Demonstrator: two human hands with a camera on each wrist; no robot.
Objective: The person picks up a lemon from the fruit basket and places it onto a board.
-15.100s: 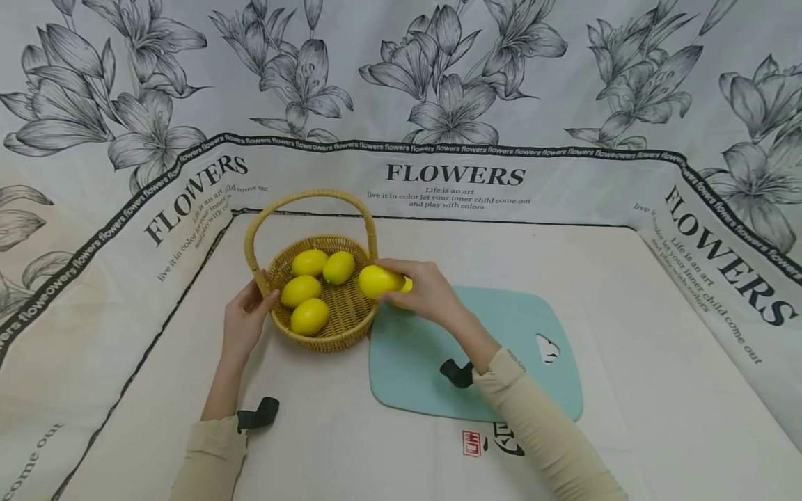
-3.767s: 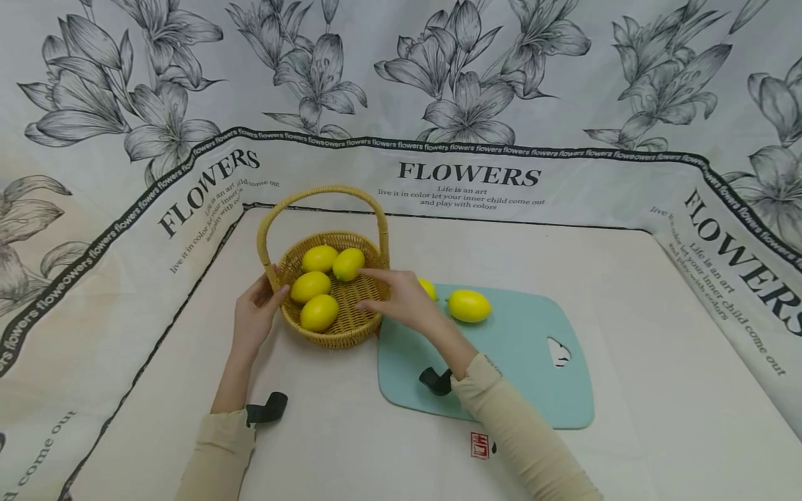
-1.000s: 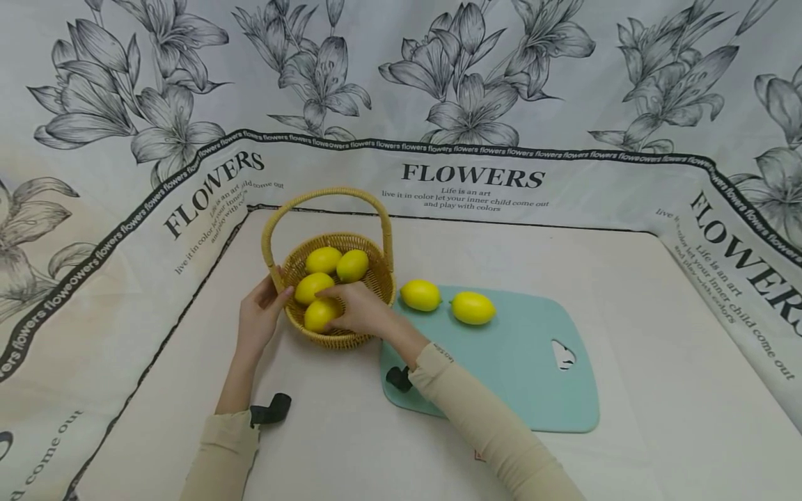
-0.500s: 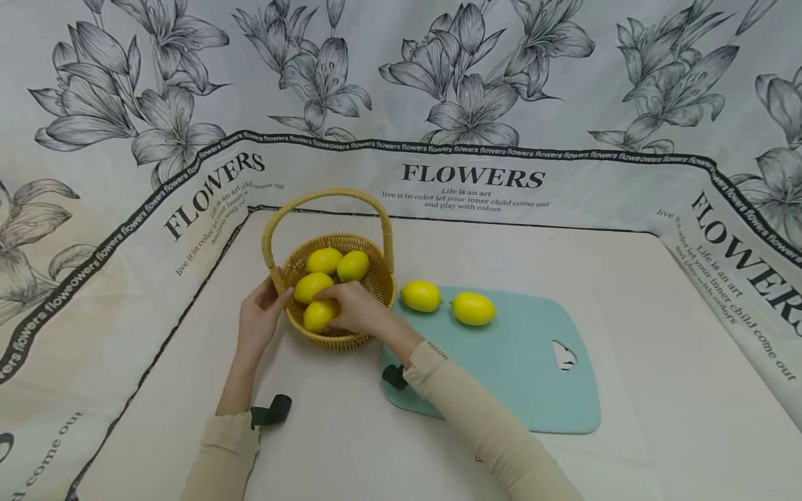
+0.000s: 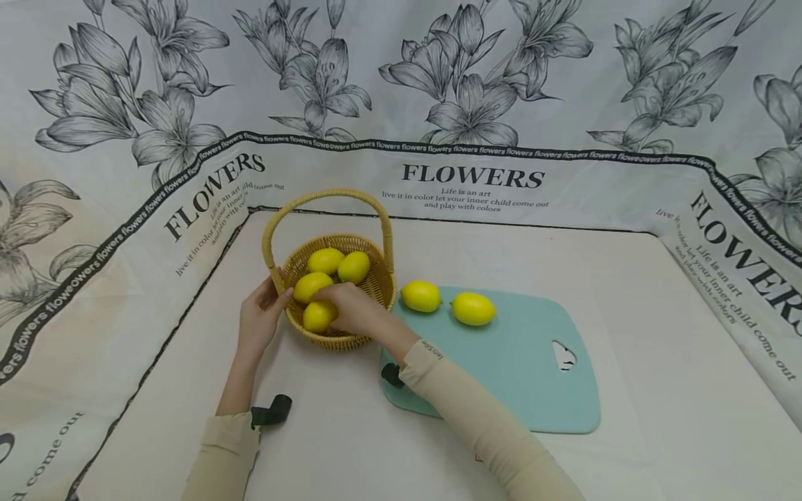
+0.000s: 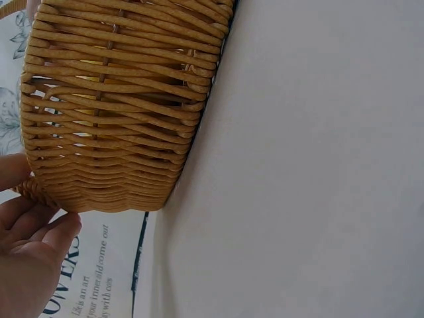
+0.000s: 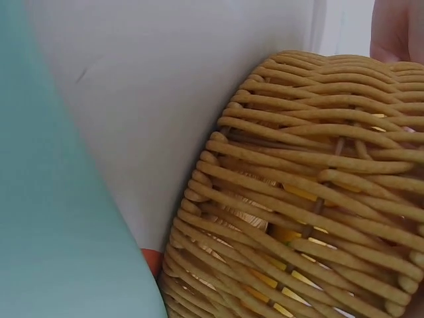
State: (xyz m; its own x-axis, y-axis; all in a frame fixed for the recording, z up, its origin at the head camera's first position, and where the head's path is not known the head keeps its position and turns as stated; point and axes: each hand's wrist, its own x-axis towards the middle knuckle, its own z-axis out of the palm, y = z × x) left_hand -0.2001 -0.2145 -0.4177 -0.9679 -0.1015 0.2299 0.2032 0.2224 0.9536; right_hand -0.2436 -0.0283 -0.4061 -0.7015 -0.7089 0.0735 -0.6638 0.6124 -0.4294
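A round wicker basket (image 5: 339,342) with a tall arched handle stands on the table, several yellow lemons inside it. My left hand (image 5: 258,316) grips the basket's left rim at the foot of the handle, thumb on the near side; the left wrist view shows its fingers (image 6: 56,232) curled at the rim. My right hand (image 5: 357,309) reaches over the right rim into the basket and holds the front lemon (image 5: 318,316), its thumb side partly hidden. Another lemon (image 5: 312,287) lies right behind the fingers, with a third lemon (image 5: 354,266) farther back.
Right of the basket lies a light teal cutting board (image 5: 501,376) with a cut-out grip hole. Two lemons sit along its back edge, a left lemon (image 5: 420,296) and a right lemon (image 5: 473,308). A printed cloth (image 5: 470,229) covers the table and rises behind.
Earlier my right hand held a lemon beside the basket; two lemons then lay on the board. Since then it has moved down to the front lemon, shifting slightly left. The left hand keeps its grip.
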